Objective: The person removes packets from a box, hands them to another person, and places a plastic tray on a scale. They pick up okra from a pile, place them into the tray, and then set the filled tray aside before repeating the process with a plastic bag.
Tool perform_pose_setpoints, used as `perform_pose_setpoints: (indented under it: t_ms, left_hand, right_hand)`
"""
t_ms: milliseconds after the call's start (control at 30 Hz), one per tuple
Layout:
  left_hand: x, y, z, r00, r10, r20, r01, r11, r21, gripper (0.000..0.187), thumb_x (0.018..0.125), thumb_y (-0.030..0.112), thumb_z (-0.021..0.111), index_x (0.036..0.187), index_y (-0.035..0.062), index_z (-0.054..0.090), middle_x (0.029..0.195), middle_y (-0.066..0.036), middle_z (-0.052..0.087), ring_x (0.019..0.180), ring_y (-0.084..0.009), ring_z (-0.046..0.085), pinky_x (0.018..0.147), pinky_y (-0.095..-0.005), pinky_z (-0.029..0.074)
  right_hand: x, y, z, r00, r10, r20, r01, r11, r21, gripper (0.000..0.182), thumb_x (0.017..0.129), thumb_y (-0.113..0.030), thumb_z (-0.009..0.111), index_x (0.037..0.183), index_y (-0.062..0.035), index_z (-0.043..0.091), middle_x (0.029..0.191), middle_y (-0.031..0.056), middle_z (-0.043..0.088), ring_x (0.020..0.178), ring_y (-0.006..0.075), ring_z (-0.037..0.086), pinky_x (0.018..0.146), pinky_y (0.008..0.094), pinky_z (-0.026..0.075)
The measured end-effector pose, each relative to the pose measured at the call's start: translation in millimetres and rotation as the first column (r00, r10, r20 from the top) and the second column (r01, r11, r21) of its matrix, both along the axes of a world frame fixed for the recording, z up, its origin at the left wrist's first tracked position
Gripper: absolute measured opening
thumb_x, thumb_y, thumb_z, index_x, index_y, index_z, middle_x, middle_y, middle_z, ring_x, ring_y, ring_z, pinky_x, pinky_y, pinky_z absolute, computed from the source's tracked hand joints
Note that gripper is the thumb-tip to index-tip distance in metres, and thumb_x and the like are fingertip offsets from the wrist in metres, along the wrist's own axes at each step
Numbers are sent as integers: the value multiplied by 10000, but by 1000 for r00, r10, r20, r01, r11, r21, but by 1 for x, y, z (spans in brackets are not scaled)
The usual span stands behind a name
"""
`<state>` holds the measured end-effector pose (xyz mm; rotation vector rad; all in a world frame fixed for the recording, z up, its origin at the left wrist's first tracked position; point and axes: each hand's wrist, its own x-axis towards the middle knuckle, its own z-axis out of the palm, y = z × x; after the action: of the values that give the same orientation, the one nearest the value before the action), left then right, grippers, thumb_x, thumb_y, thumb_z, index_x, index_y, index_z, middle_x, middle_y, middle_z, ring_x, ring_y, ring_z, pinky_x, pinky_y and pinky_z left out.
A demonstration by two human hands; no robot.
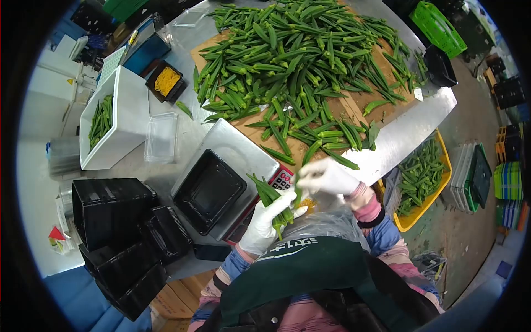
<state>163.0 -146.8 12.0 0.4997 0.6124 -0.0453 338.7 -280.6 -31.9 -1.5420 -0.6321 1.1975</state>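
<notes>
My left hand [261, 228], in a white glove, is closed around a small bunch of green okra pods [266, 192], whose ends stick out above and below the fingers. Close beside it, my gloved right hand [331, 178] has its fingers pinched together on a single, blurred okra pod [298, 191]. A large okra pile [293, 55] covers cardboard beyond both hands. Left of my hands, an empty black plastic tray [210, 191] rests on a weighing scale [225, 138], and the scale's keypad [283, 178] shows just past the left fingers.
Stacked black trays [110, 210] stand at the left. Behind them are a white foam box [130, 122] with okra inside, a clear lid [161, 138] and a small tub of yellow bands [167, 81]. On the right, a yellow crate [444, 152] holds more okra below the metal table's edge [442, 108].
</notes>
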Motion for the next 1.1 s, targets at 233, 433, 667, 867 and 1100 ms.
perform_pose_setpoints:
  t_ms: [233, 433, 667, 867, 1100]
  left_hand:
    - [-2, 2, -11, 994, -50, -98, 62, 990, 126, 175, 971, 129, 623, 1087, 18, 555, 1178, -160, 643, 1030, -221, 668, 896, -355, 568]
    - [-3, 8, -24, 994, -65, -85, 76, 989, 131, 248, 965, 122, 631, 1180, 21, 557, 1145, -131, 649, 947, -188, 657, 844, -326, 561]
    - [-2, 8, -21, 996, -66, -60, 72, 991, 109, 282, 936, 83, 654, 1198, 49, 556, 1110, -63, 613, 948, -150, 601, 863, -308, 506]
    - [-2, 13, -12, 997, -28, -67, 31, 998, 49, 232, 940, 71, 632, 1160, 57, 561, 1160, -95, 609, 1050, -194, 626, 904, -352, 529]
    - [-5, 8, -19, 1000, 4, 4, -4, 1000, -26, 405, 991, 114, 567, 1375, 22, 476, 1313, -148, 586, 1115, -235, 621, 945, -387, 524]
  right_hand:
    - [38, 30, -21, 990, -136, 41, 137, 990, -25, 238, 886, -223, 744, 999, -13, 740, 768, 25, 715, 657, 66, 632, 630, 235, 510]
    - [113, 57, -90, 570, -363, 737, 565, 825, -30, 236, 843, -311, 711, 943, -102, 757, 845, 109, 731, 802, 279, 713, 725, 368, 553]
    - [127, 103, -113, 477, -76, 876, 445, 880, -166, 336, 793, -327, 777, 994, -64, 720, 977, 124, 704, 871, 323, 683, 825, 415, 530]
    - [131, 62, -69, 783, -620, -43, 618, 769, 163, 341, 946, -235, 656, 1157, 33, 665, 890, 36, 682, 746, 134, 620, 682, 273, 490]
    - [67, 14, -19, 781, -406, -474, 572, 769, 285, 279, 1001, -200, 566, 1124, 23, 679, 980, 46, 668, 798, 112, 569, 715, 273, 469]
